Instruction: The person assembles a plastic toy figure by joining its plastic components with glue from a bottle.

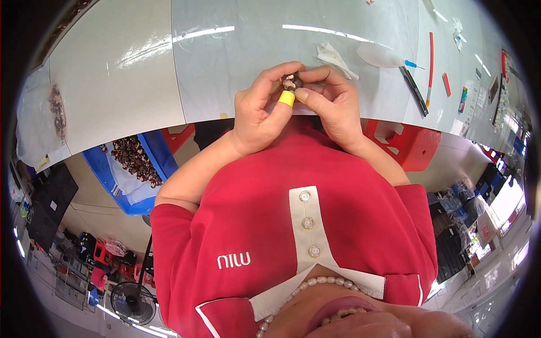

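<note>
A small dark brown figurine [291,82] with a pinkish patch sits between my fingertips, just above the table's near edge. My left hand [258,110] pinches it from the left, with yellow tape [287,98] wrapped round the thumb tip. From the other side, my right hand [337,107] grips it between thumb and fingers. The fingers cover part of the figurine, so its full shape is hidden. Beyond my right hand lies a crumpled white tissue [336,59].
A translucent bottle with a blue needle tip [410,63], a black pen-like tool [414,91] and a red-handled brush [431,67] lie rightward on the table [242,62]. Below its edge, a blue crate [94,163] holds many brown figurines, left; a red stool [420,147] stands right.
</note>
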`<state>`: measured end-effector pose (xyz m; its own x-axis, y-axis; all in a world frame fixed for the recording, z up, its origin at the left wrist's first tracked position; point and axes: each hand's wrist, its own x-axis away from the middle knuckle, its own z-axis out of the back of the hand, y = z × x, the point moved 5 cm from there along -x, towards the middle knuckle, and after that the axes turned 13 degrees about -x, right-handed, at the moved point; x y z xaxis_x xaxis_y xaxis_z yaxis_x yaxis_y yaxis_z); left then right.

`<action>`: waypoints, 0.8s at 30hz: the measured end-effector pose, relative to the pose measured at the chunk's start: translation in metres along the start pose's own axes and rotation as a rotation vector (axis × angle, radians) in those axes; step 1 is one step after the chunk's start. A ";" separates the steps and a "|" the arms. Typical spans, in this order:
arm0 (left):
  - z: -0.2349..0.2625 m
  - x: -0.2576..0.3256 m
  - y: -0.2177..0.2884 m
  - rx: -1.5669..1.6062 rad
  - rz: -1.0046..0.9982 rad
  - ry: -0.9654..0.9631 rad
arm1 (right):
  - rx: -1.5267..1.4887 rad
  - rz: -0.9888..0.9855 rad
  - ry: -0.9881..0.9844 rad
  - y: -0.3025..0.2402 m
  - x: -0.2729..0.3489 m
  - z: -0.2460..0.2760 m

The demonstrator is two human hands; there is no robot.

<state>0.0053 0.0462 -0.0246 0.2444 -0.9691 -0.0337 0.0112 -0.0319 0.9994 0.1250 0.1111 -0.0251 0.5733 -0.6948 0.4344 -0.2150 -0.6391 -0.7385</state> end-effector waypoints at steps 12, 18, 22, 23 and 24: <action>0.001 0.001 0.002 -0.028 -0.002 0.032 | 0.014 -0.029 0.002 -0.001 0.000 -0.001; 0.001 0.000 0.002 -0.015 0.030 0.017 | 0.013 -0.024 -0.006 -0.001 -0.001 0.000; 0.000 0.001 0.002 -0.003 0.028 0.009 | 0.002 -0.009 -0.005 0.000 0.000 0.000; 0.000 0.001 0.002 0.012 0.027 0.011 | 0.002 0.001 -0.010 -0.001 0.001 -0.001; 0.000 0.001 0.002 0.012 0.026 0.011 | 0.002 0.012 -0.015 -0.001 0.001 -0.001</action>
<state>0.0055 0.0450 -0.0229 0.2548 -0.9670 -0.0078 -0.0071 -0.0099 0.9999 0.1252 0.1107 -0.0230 0.5825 -0.6973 0.4176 -0.2201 -0.6299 -0.7448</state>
